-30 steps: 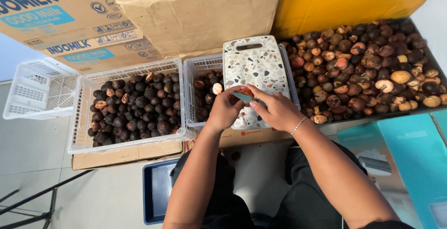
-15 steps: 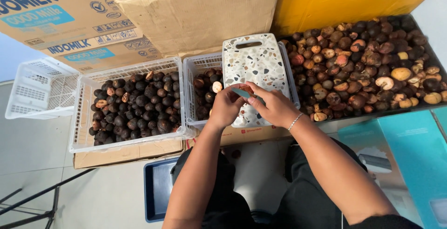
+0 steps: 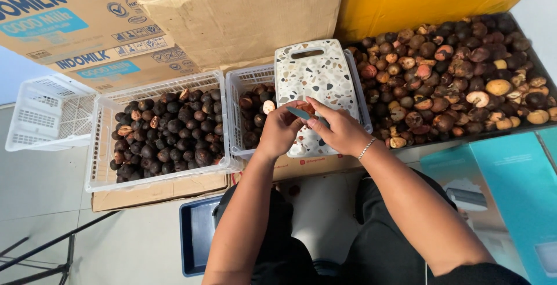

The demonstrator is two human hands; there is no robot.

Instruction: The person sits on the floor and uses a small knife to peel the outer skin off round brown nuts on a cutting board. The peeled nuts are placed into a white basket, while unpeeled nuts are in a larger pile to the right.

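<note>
Both forearms reach up from the bottom edge toward 12 o'clock and meet over the lower part of the speckled cutting board (image 3: 316,76), which lies across a white basket (image 3: 246,82) of dark nuts. The left hand (image 3: 281,129) is curled, fingers closed around a small reddish-brown nut (image 3: 307,110). The right hand (image 3: 339,129), a thin bracelet (image 3: 366,148) at its wrist, pinches a small knife (image 3: 299,113), the blade pointing to 9 o'clock and touching the nut. At 3 o'clock lies a heap of brown nuts (image 3: 452,82); at 9 o'clock, a second basket of dark nuts (image 3: 159,128).
</note>
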